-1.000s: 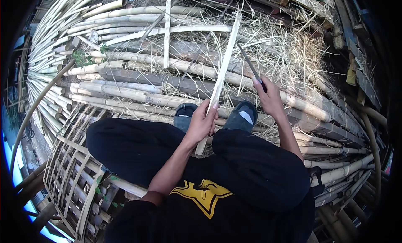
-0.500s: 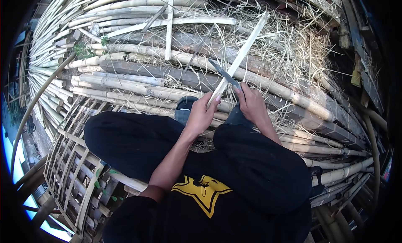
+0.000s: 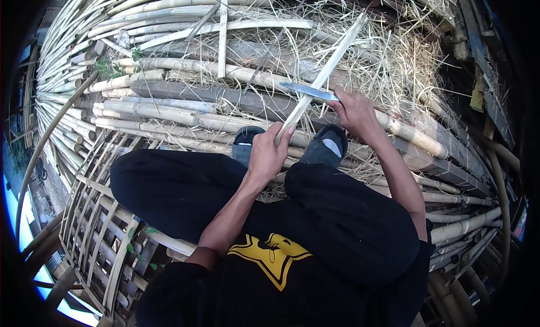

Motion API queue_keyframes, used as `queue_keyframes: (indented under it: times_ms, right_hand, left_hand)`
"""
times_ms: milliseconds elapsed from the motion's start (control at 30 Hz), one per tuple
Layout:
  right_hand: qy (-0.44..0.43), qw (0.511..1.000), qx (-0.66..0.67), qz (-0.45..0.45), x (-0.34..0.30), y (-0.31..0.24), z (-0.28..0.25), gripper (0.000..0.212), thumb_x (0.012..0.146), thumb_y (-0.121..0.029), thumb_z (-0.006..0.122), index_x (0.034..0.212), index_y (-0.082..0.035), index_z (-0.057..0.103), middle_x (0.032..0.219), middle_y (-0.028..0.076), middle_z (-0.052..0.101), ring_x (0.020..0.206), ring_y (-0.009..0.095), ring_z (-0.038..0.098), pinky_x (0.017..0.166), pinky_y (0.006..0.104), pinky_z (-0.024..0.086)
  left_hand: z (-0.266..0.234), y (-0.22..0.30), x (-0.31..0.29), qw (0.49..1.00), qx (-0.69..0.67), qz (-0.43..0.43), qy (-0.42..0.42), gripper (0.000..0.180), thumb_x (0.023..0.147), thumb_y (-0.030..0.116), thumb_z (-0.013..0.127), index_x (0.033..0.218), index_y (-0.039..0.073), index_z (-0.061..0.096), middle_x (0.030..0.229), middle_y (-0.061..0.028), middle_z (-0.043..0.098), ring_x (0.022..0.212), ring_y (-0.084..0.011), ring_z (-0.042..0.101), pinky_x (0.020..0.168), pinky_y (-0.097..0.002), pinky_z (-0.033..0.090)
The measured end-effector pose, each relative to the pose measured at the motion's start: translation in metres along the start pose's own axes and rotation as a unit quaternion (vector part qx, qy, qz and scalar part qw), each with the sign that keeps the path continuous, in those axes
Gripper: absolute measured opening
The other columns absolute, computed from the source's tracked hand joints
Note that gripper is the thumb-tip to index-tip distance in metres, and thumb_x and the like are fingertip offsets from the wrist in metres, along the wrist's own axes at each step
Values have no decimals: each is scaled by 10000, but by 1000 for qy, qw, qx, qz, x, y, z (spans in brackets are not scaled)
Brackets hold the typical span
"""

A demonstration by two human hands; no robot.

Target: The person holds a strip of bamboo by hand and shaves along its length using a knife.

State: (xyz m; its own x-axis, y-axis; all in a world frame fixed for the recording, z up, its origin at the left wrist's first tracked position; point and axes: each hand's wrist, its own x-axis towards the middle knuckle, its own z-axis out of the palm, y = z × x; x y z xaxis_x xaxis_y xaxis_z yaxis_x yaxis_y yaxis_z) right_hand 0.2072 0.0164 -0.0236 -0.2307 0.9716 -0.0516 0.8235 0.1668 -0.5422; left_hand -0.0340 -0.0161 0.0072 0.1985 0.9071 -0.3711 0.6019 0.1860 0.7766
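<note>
Grip, left: my left hand (image 3: pixel 267 155) is closed around the lower part of a pale bamboo strip (image 3: pixel 326 71), thumb along its right side. The strip slants up and to the right from my fist, its far end over the loose straw-coloured shavings (image 3: pixel 388 74).

Grip, right: my right hand (image 3: pixel 357 114) is wrapped around the handle of a knife (image 3: pixel 295 87), fingers mostly hiding that handle. The blade points left and lies across the strip, well above my left hand (depth of any bite: cannot tell from this angle).

Position: both hands are out in front of my knees, in black trousers (image 3: pixel 169 186), above my dark left shoe (image 3: pixel 242 152) and dark right shoe (image 3: pixel 315 152). My shirt (image 3: pixel 214 296) carries a yellow emblem.

Surroundings: bamboo poles (image 3: pixel 169 110) lie in rows beneath and ahead. A dark beam (image 3: pixel 197 93) runs among them. Ahead of my left hand, a short pale slat (image 3: pixel 223 45) crosses a longer one. Lower left, a lattice frame (image 3: pixel 120 259) stands beside my left leg.
</note>
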Motion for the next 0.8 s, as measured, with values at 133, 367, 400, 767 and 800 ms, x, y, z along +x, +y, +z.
queue_keyframes:
  times_ms: [133, 367, 400, 767, 800]
  right_hand:
    - [-20, 998, -53, -4, 7, 5, -10, 358, 955, -397, 477, 874, -52, 524, 606, 164, 581, 567, 379, 585, 521, 476, 449]
    - [42, 997, -62, -3, 21, 17, -19, 402, 942, -456, 483, 883, -60, 519, 564, 162, 566, 532, 366, 586, 488, 452, 447]
    - [59, 991, -119, 12, 29, 36, -29, 392, 940, -456, 491, 924, -68, 544, 549, 156, 566, 526, 365, 586, 487, 453, 443]
    - [366, 852, -190, 323, -12, 166, -223, 564, 1003, -476, 306, 990, 1, 606, 708, 128, 612, 695, 321, 625, 647, 422, 452]
    - [402, 867, -147, 254, -17, 146, -233, 539, 1003, -474, 338, 964, -3, 597, 648, 80, 546, 629, 244, 576, 608, 389, 432]
  left_hand:
    - [-2, 1, -3, 1000, 1, -7, -6, 299, 959, 257, 561, 845, -18, 597, 538, -95, 496, 476, -122, 441, 466, -328, 369]
    - [-13, 8, -4, 1000, -7, 10, 17, 288, 959, 247, 567, 850, -17, 603, 539, -68, 498, 485, -103, 443, 469, -299, 368]
    - [-14, 7, -6, 999, -28, 1, 18, 282, 959, 240, 568, 849, -17, 604, 539, -56, 501, 487, -95, 438, 467, -292, 365]
    - [-27, -29, -35, 995, -67, 18, 65, 250, 962, 189, 550, 845, -29, 588, 579, -100, 555, 496, -113, 505, 475, -304, 390]
    - [-25, -23, -26, 993, -105, -16, 55, 256, 965, 194, 549, 831, -21, 578, 580, -72, 538, 508, -98, 485, 479, -291, 383]
